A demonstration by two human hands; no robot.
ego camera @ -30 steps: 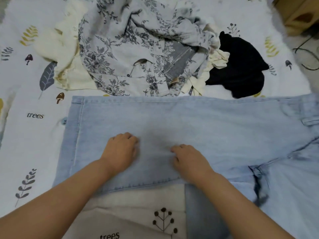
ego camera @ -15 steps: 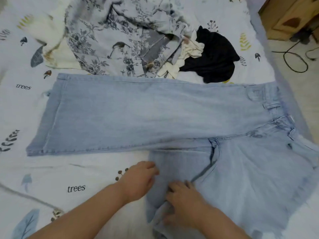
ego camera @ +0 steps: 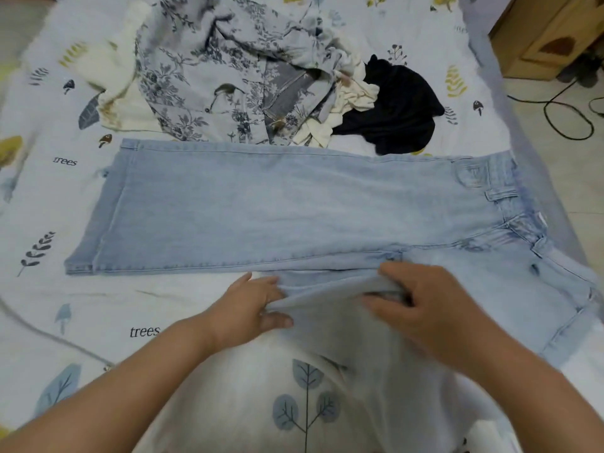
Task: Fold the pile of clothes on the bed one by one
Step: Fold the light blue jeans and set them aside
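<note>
Light blue jeans (ego camera: pixel 277 207) lie across the bed, one leg spread flat to the left, the waistband at the right. The second leg hangs off the near edge. My left hand (ego camera: pixel 251 308) pinches that leg's fabric, thumb under and fingers on top. My right hand (ego camera: pixel 421 305) grips the same fold a little to the right and lifts it off the sheet. Behind the jeans sits the pile: a grey floral garment (ego camera: pixel 209 76), cream clothes (ego camera: pixel 111 70) and a black garment (ego camera: pixel 402 109).
The white sheet (ego camera: pixel 98 308) printed with leaves and "trees" covers the bed. Its right edge drops to a tiled floor with black cables (ego camera: pixel 568 116) and a wooden cabinet (ego camera: pixel 555 31).
My hands left the flat upper leg, moved down to the lower leg, took hold of it and raised its fabric. The view shifted to show the waistband.
</note>
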